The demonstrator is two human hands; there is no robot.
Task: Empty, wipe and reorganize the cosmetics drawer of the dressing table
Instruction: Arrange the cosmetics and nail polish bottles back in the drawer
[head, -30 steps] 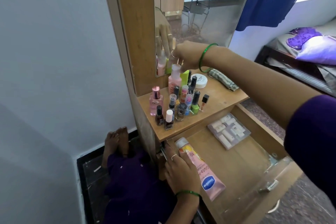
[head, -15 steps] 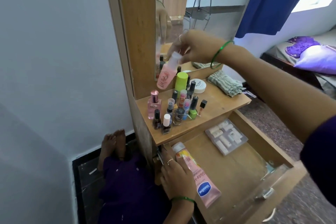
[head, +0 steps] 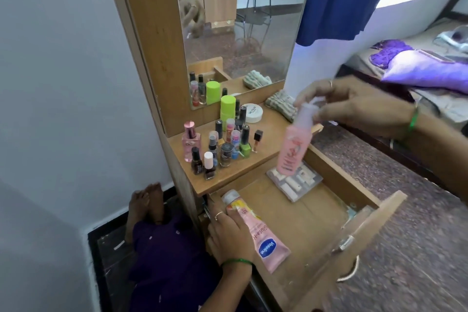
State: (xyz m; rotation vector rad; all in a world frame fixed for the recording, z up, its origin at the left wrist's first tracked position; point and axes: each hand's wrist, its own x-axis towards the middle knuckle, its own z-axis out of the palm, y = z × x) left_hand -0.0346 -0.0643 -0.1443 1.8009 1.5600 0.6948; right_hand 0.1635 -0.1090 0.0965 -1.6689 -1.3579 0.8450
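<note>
The wooden drawer of the dressing table stands pulled open. My right hand pinches a pink pump bottle by its top and holds it in the air above the drawer's far side. Below it in the drawer lies a clear case of small pale items. My left hand rests on the drawer's near left edge, fingers against a pink Vaseline tube that lies in the drawer. Several nail polish bottles and a pink perfume bottle stand on the shelf above.
A green-capped bottle, a white round jar and a folded cloth sit at the shelf's back under the mirror. A bed with a purple pillow is at right. My feet rest by the wall.
My right hand lifted the pink pump bottle off the shelf and carried it right and down over the open drawer. My left hand stayed on the drawer edge by the tube.
</note>
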